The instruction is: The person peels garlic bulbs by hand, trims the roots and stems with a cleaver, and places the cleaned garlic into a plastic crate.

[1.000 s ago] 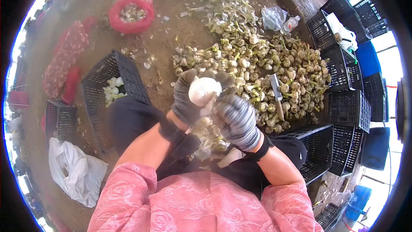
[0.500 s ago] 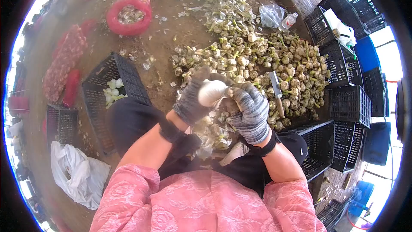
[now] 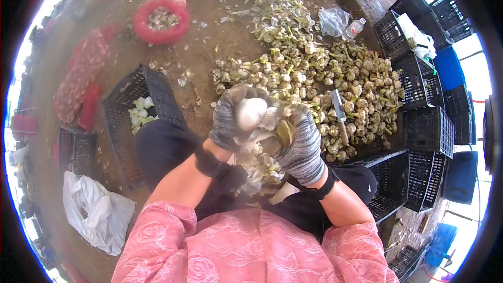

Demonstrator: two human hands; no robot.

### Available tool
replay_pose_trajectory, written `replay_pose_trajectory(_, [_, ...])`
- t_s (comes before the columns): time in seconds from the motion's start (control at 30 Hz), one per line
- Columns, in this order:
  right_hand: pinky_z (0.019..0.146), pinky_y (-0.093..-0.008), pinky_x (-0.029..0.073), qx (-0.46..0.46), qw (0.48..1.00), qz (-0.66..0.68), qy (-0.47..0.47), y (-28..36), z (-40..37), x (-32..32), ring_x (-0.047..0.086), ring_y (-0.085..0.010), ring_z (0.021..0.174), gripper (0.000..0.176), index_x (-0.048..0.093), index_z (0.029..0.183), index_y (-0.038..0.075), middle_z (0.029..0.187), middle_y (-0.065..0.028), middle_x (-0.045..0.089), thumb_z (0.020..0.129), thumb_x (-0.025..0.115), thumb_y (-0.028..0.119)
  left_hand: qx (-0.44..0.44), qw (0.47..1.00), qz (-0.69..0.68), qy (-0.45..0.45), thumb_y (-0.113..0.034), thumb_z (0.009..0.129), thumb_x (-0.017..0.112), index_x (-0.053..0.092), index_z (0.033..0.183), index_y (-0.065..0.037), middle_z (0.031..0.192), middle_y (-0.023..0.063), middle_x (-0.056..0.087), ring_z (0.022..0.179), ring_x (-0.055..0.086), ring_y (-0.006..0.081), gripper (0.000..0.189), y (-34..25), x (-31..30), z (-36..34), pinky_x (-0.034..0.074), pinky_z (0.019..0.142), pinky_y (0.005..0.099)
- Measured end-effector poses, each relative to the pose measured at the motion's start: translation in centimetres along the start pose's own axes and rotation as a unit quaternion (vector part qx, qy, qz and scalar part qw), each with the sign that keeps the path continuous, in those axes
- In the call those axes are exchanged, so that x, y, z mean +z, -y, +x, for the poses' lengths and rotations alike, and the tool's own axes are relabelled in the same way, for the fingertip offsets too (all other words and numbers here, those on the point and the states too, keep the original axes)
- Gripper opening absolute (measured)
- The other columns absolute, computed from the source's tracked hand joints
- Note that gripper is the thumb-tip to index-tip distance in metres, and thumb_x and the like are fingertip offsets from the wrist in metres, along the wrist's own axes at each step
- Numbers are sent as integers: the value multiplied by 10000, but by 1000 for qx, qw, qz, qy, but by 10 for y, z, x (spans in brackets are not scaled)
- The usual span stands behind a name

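Observation:
My left hand point(image 3: 225, 121), in a grey knit glove, is closed around a white garlic bulb point(image 3: 251, 113) in front of my body. Just beside it, my gloved right hand point(image 3: 305, 144) pinches a loose piece of brownish garlic skin point(image 3: 284, 133). Papery skin hangs between the two hands, partly blurred. Below them, peeled-off husks point(image 3: 260, 166) lie between my legs. A knife point(image 3: 338, 106) with a wooden handle rests on the heap of unpeeled garlic point(image 3: 361, 81), to the right of my right hand.
A black crate point(image 3: 166, 97) at my left holds cleaned white garlic point(image 3: 140, 114). Red mesh sacks point(image 3: 181, 26) and a white bag point(image 3: 97, 215) lie further left. Black crates point(image 3: 427, 131) line the right side. A plastic bottle point(image 3: 354, 28) stands past the heap.
My right hand has pulled away slightly from the bulb, with a piece of skin now showing in its fingers. The left hand keeps the bulb, shifted slightly left.

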State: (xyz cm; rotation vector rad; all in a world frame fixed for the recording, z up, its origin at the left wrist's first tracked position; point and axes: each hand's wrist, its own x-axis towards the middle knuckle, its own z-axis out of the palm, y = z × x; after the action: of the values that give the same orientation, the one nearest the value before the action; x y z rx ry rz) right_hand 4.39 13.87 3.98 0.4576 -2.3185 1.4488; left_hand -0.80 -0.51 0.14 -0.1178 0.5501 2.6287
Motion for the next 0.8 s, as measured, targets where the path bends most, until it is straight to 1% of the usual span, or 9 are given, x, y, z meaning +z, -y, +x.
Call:
replay_pose_trajectory(0.33, [546, -377, 452, -32, 997, -39, 55, -5, 6, 4, 552, -324, 621, 196, 547, 793, 27, 697, -138, 542, 677, 688, 97, 58, 997, -47, -31, -225, 755, 543, 596, 786, 11, 833, 172, 608, 886, 575, 314, 244, 14, -6, 0, 454, 839, 447])
replay_pose_trajectory(0.4, [534, -380, 451, -148, 980, -127, 29, 1, 4, 10, 545, -317, 606, 130, 548, 764, 32, 689, -136, 537, 712, 629, 118, 141, 984, -27, -108, -208, 743, 537, 608, 775, 10, 816, 148, 622, 850, 587, 314, 231, 18, -13, 3, 457, 838, 466])
replay_pose_trajectory(0.43, [518, -388, 447, -51, 977, -130, 159, -2, -6, 11, 545, -300, 595, 95, 554, 757, 46, 711, -123, 540, 722, 573, 133, 63, 989, -90, -101, -207, 741, 533, 606, 786, 14, 818, 152, 622, 831, 592, 319, 238, 6, -5, 5, 461, 830, 470])
replay_pose_trajectory(0.47, [521, -387, 455, -179, 950, -179, 181, -3, -12, 14, 559, -290, 608, 81, 568, 750, 60, 746, -117, 544, 710, 556, 129, -17, 984, -150, -92, -207, 739, 529, 604, 798, 18, 821, 156, 622, 812, 596, 323, 244, -7, -1, 8, 465, 821, 474])
replay_pose_trajectory(0.6, [595, -392, 485, 29, 930, -213, 298, -26, -38, 38, 583, -306, 696, 258, 547, 938, 37, 793, -139, 556, 688, 564, 99, 124, 976, -126, -126, -343, 736, 520, 574, 884, 14, 863, 217, 600, 773, 570, 355, 390, -68, -26, 15, 482, 731, 457])
replay_pose_trajectory(0.63, [629, -389, 485, 60, 920, -226, 316, -51, -51, 47, 587, -311, 738, 287, 543, 960, 35, 830, -158, 567, 684, 574, 110, 173, 969, -164, -70, -356, 714, 552, 561, 933, -8, 928, 186, 590, 835, 555, 356, 411, -92, -31, 9, 475, 739, 440])
replay_pose_trajectory(0.67, [664, -386, 484, 98, 907, -238, 333, -85, -72, 58, 590, -316, 780, 317, 539, 982, 34, 868, -176, 577, 681, 584, 121, 64, 951, -286, 101, -368, 696, 580, 563, 960, -28, 988, 158, 578, 915, 534, 347, 430, -127, -57, -2, 460, 771, 437])
replay_pose_trajectory(0.77, [738, -405, 455, 175, 777, -149, 585, -132, -114, 75, 562, -364, 878, 574, 530, 1101, 67, 1030, -186, 578, 625, 665, 357, 365, 896, -238, -91, -420, 795, 503, 500, 1052, 7, 975, 166, 559, 924, 528, 297, 498, -172, -28, -30, 468, 778, 426])
replay_pose_trajectory(0.8, [775, -403, 444, 148, 837, -122, 513, -152, -149, 90, 557, -347, 923, 696, 498, 1160, 81, 1014, -188, 588, 596, 687, 442, 466, 839, -199, -201, -439, 828, 441, 482, 1059, 11, 914, 163, 552, 891, 531, 256, 507, -181, -22, -31, 484, 762, 396])
